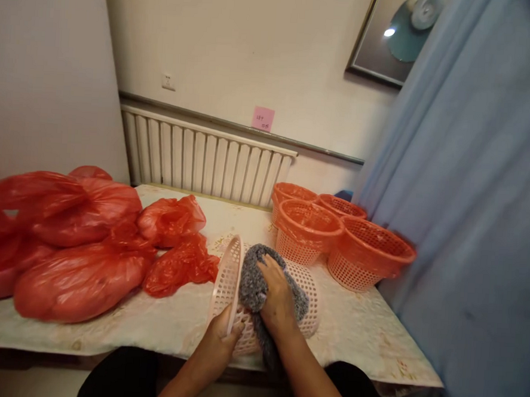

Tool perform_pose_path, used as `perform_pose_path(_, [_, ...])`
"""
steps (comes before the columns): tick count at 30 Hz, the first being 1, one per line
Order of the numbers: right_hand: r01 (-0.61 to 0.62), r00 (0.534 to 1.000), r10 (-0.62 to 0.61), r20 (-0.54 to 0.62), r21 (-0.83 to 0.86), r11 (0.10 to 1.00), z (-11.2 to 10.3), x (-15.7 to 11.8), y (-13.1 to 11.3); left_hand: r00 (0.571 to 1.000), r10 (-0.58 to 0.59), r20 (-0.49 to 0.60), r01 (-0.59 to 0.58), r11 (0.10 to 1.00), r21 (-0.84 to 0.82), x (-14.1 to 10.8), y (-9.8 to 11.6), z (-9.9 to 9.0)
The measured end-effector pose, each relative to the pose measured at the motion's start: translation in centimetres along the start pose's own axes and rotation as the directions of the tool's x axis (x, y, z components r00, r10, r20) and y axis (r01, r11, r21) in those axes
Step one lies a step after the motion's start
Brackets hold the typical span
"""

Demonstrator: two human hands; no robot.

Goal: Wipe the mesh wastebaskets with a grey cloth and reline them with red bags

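A pale pink perforated plastic basket (pixel 310 285) lies on its side at the table's front, its open rim facing left. My left hand (pixel 221 339) grips that rim from below, thumb inside and fingers partly hidden. Under my right hand (pixel 279 295) is a fluffy grey cloth (pixel 254 270), pressed against the outside of the basket near the rim. The fingers of this hand curl over the cloth, and one end of it hangs down over the table edge.
Several baskets lined with red bags (pixel 310 225) stand at the back right beside a blue curtain (pixel 464 234). Filled red plastic bags (pixel 85 277) cover the left side, with two smaller crumpled red bags (pixel 178 265) beside them. The table (pixel 167 330) has a patterned cover. Behind it is a radiator (pixel 204 159).
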State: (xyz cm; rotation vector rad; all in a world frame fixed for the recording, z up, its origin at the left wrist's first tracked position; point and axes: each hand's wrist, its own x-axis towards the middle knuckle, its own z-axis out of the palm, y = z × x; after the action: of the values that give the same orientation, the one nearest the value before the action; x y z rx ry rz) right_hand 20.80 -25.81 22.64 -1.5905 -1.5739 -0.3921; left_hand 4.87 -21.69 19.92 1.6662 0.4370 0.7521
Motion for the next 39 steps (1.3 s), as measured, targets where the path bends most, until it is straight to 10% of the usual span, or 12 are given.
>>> perform_pose_path(9, [-0.312, 0.943, 0.307, -0.126, -0.02, 0.95, -4.6, -2.8, 10.4, 0.997, -0.07, -0.032, 0.073, 0.992, 0.099, -0.3, -1.1, 0.4])
perform_pose_path(13, [-0.517, 0.825, 0.496, -0.27, -0.006, 0.856, -4.8, -7.6, 11.8, 0.997, -0.074, -0.038, 0.078, 0.992, 0.099, -0.1, -1.9, 0.3])
perform_pose_path(18, [-0.392, 0.849, 0.302, -0.433, -0.133, 0.91, -1.1, -12.0, 8.6, 0.999, -0.053, 0.001, 0.053, 0.996, 0.071, 0.5, -2.3, -0.4])
perform_pose_path(27, [0.071, 0.992, -0.074, -0.102, -0.03, 0.997, 1.8, -7.7, -2.0, 1.0, -0.006, 0.011, 0.007, 1.0, -0.026, 0.6, -1.4, 0.4])
perform_pose_path(39, [-0.058, 0.996, 0.058, -0.067, -0.005, 0.998, 1.2, 1.7, -0.5, 0.998, 0.011, 0.06, -0.014, 0.999, 0.051, -0.8, -5.3, -0.2])
